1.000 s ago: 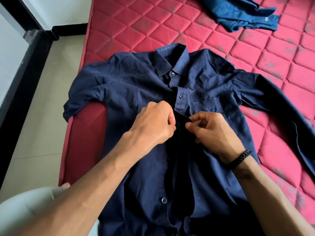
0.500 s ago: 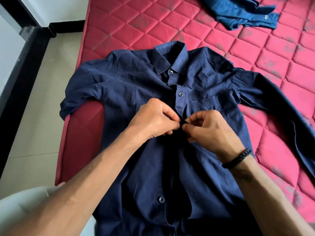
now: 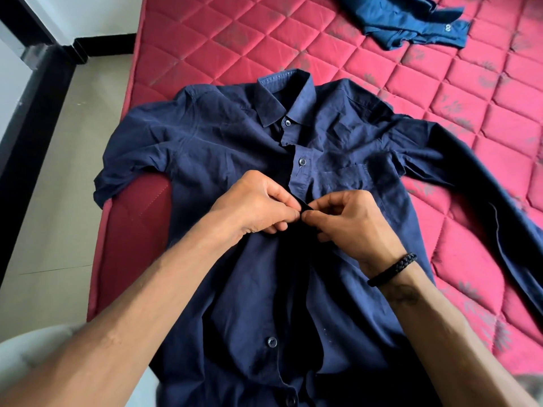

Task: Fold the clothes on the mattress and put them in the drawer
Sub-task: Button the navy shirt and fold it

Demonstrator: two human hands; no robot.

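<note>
A red quilted mattress [image 3: 382, 92] with faded grey flower marks fills most of the view, its edge dropping to a pale tiled floor [image 3: 58, 201] bordered by a black skirting [image 3: 26, 136] and a white wall [image 3: 88, 13] off to the left of the fingers. A navy button-up shirt [image 3: 235, 142] lies front-up on the mattress with its collar beyond the fingers and its sleeves spread to either side, and a second, brighter blue garment [image 3: 411, 22] lies crumpled well beyond them to the right. The left hand [image 3: 255, 207] and the right hand [image 3: 352, 221], which wears a black braided bracelet [image 3: 393, 268], meet at the shirt's front placket, thumb and forefinger of each pinching the fabric edge, with a fastened button [image 3: 302, 161] just beyond the fingertips and another button [image 3: 272, 342] nearer the person.
</note>
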